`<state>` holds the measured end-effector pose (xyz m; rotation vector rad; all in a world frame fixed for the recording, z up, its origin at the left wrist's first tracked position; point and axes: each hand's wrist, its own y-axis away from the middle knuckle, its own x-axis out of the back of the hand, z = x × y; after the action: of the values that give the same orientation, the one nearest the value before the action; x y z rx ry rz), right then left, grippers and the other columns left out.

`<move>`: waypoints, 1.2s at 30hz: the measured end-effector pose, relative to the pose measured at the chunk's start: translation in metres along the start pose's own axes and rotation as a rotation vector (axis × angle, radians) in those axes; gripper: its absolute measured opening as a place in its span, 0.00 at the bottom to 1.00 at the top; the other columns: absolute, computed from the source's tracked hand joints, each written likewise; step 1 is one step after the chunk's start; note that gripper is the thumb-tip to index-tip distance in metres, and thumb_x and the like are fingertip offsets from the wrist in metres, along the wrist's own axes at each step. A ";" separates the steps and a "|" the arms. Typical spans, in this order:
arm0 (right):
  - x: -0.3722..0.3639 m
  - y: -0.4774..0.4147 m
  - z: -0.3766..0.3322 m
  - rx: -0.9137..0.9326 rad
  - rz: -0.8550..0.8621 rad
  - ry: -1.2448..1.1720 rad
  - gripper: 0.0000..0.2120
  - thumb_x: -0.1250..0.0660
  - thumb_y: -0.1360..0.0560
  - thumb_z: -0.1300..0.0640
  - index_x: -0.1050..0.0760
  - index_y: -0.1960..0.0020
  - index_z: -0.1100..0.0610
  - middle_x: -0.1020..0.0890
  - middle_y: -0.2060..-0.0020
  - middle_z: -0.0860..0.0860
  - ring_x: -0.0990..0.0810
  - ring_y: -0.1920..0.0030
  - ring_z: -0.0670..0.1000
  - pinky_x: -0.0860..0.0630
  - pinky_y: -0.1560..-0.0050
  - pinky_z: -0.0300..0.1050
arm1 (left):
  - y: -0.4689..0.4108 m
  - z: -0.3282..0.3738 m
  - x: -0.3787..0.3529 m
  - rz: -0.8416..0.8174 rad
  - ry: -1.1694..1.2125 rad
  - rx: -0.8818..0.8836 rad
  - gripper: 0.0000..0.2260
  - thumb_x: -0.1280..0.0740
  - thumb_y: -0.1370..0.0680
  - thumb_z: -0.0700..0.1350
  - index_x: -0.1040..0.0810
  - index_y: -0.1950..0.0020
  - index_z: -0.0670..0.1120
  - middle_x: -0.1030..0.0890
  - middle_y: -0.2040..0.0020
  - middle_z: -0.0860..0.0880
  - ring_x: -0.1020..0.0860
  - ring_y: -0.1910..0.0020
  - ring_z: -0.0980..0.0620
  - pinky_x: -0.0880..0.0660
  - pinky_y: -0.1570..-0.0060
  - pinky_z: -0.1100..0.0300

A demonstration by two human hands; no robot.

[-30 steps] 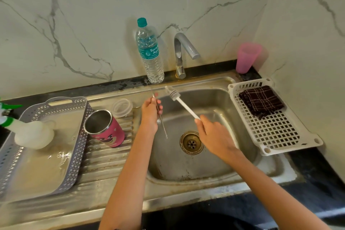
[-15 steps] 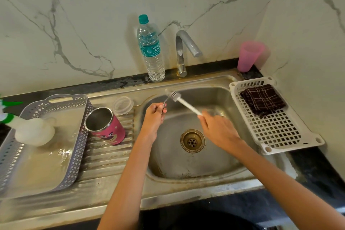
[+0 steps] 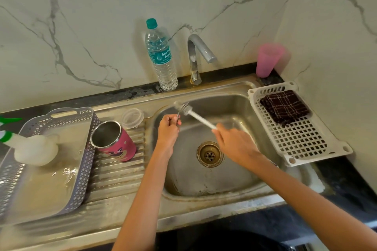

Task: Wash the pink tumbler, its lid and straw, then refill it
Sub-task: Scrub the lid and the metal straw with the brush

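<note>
Raised from its downward hang of a second ago, the metal straw (image 3: pixel 179 112) is pinched in the left hand (image 3: pixel 168 130) and met by a white brush (image 3: pixel 201 119) gripped in the right hand (image 3: pixel 234 144) over the sink (image 3: pixel 224 179). The pink tumbler (image 3: pixel 118 144) is left on its side on the drainboard, its lid (image 3: pixel 132 117) just behind; refilling is judged still ahead. The water bottle (image 3: pixel 161 57) label is partly read: "Suri", "Aqu".

The steel surface (image 3: pixel 118 179) holds a grey tray (image 3: pixel 85 161) on its ribbed left part. The pink tumbler (image 3: pixel 116 142) lies on its side just beside the tray, with a clear lid (image 3: pixel 132 117) behind it. A water bottle (image 3: pixel 162 61) and a pink cup (image 3: pixel 267 61) stand at the back. A white basket (image 3: pixel 302 140) rests on the right.
</note>
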<state>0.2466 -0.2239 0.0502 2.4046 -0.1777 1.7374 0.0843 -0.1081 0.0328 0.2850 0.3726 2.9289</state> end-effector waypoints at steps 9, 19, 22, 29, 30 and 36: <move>-0.005 0.000 -0.007 0.007 0.032 -0.024 0.16 0.54 0.17 0.46 0.33 0.48 0.54 0.23 0.69 0.51 0.24 0.71 0.54 0.24 0.67 0.51 | -0.004 -0.004 0.003 0.035 -0.037 -0.052 0.10 0.43 0.16 0.42 0.25 0.51 0.50 0.25 0.60 0.52 0.33 0.66 0.56 0.35 0.63 0.61; 0.002 -0.016 0.004 -0.086 0.043 -0.021 0.16 0.53 0.17 0.48 0.32 0.47 0.56 0.21 0.65 0.55 0.20 0.63 0.59 0.24 0.62 0.53 | -0.007 -0.002 0.006 0.060 -0.163 -0.139 0.08 0.41 0.17 0.40 0.25 0.51 0.49 0.21 0.59 0.53 0.27 0.61 0.57 0.31 0.54 0.59; 0.003 -0.017 0.006 -0.068 0.110 -0.030 0.14 0.52 0.17 0.48 0.33 0.49 0.56 0.22 0.66 0.53 0.21 0.64 0.59 0.25 0.64 0.52 | -0.005 -0.004 0.007 0.082 -0.244 -0.192 0.06 0.39 0.18 0.37 0.25 0.48 0.46 0.18 0.57 0.50 0.24 0.60 0.56 0.29 0.56 0.62; 0.006 -0.011 0.015 -0.081 0.128 -0.032 0.15 0.53 0.16 0.48 0.33 0.48 0.56 0.23 0.67 0.53 0.20 0.64 0.59 0.27 0.64 0.50 | -0.003 -0.005 0.015 0.152 -0.380 -0.207 0.06 0.37 0.20 0.34 0.24 0.48 0.43 0.17 0.56 0.47 0.24 0.61 0.65 0.32 0.62 0.77; 0.004 -0.008 0.010 -0.016 0.098 0.000 0.14 0.53 0.16 0.48 0.33 0.48 0.55 0.24 0.69 0.51 0.20 0.66 0.58 0.26 0.65 0.50 | -0.004 -0.005 0.014 0.152 -0.387 -0.200 0.06 0.37 0.20 0.35 0.24 0.49 0.44 0.16 0.56 0.47 0.23 0.60 0.63 0.32 0.62 0.74; -0.011 -0.011 -0.005 0.011 0.051 0.087 0.17 0.55 0.16 0.47 0.32 0.43 0.55 0.20 0.66 0.52 0.22 0.66 0.58 0.23 0.65 0.49 | -0.004 -0.004 0.004 0.162 -0.480 -0.219 0.07 0.39 0.19 0.36 0.22 0.46 0.42 0.17 0.56 0.48 0.23 0.59 0.57 0.33 0.60 0.66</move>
<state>0.2402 -0.2118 0.0401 2.3453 -0.2205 1.8659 0.0803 -0.1048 0.0286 0.9947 -0.0443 2.8834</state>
